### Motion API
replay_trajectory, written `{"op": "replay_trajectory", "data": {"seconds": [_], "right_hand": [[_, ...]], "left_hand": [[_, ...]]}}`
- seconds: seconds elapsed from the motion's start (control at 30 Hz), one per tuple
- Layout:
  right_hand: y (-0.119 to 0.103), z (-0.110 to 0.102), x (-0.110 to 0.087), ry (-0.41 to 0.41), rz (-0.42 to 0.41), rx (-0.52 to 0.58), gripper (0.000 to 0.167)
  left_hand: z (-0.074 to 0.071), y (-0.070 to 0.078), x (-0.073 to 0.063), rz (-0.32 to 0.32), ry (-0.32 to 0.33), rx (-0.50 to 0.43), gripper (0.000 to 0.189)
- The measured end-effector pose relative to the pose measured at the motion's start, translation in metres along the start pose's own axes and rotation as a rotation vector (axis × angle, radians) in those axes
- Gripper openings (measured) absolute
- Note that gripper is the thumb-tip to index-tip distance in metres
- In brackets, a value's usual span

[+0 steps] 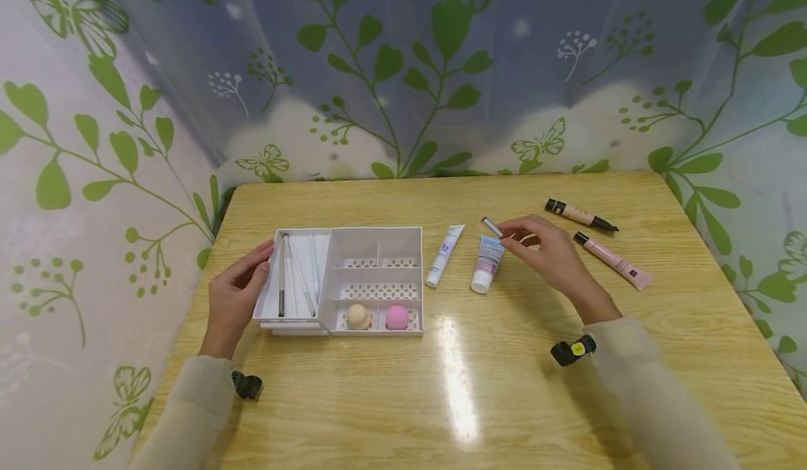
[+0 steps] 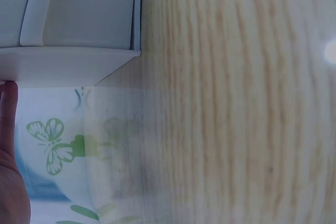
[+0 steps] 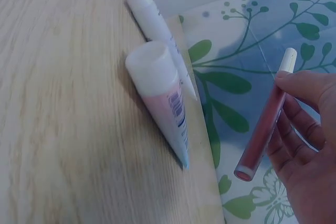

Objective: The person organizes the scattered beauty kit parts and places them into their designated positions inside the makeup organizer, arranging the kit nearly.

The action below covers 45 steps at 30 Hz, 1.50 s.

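Note:
My left hand (image 1: 232,300) rests its extended fingers against the left side of a white compartment organizer (image 1: 376,239). Long slim makeup brushes (image 1: 281,274) lie in its left section. Beige (image 1: 358,316) and pink (image 1: 397,317) round sponges sit in two front compartments. Raised above the table, my right hand (image 1: 547,260) pinches a slim lip gloss tube (image 3: 262,129), reddish with a pale cap, between thumb and fingers. Just below it in the head view lies a blue-pink squeeze tube (image 1: 488,263) with a white cap. A slimmer white tube (image 1: 445,255) lies between that and the organizer.
On the right of the wooden table (image 1: 353,407) lie a beige tube with black ends (image 1: 576,215) and a pink tube with a black cap (image 1: 614,261). Patterned curtains (image 1: 391,71) hang behind and at both sides of the table.

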State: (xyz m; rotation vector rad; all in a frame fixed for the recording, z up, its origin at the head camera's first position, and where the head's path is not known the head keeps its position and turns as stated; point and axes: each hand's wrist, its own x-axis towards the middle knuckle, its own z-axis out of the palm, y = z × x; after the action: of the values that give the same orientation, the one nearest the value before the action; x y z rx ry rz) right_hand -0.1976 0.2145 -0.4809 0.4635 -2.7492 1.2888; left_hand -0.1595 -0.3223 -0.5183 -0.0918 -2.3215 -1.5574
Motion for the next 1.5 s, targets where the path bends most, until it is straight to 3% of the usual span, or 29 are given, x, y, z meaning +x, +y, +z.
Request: {"op": "replay_trajectory", "data": {"seconds": [0.97, 1.5], "right_hand": [[-0.047, 0.032, 0.027, -0.06, -0.099, 0.124, 0.027], [-0.076, 0.059, 0.038, -0.094, -0.194, 0.168, 0.024]], "left_hand": [[-0.001, 0.0, -0.001, -0.01, -0.004, -0.006, 0.03], [0.001, -0.004, 0.001, -0.024, 0.003, 0.012, 0.03]]}}
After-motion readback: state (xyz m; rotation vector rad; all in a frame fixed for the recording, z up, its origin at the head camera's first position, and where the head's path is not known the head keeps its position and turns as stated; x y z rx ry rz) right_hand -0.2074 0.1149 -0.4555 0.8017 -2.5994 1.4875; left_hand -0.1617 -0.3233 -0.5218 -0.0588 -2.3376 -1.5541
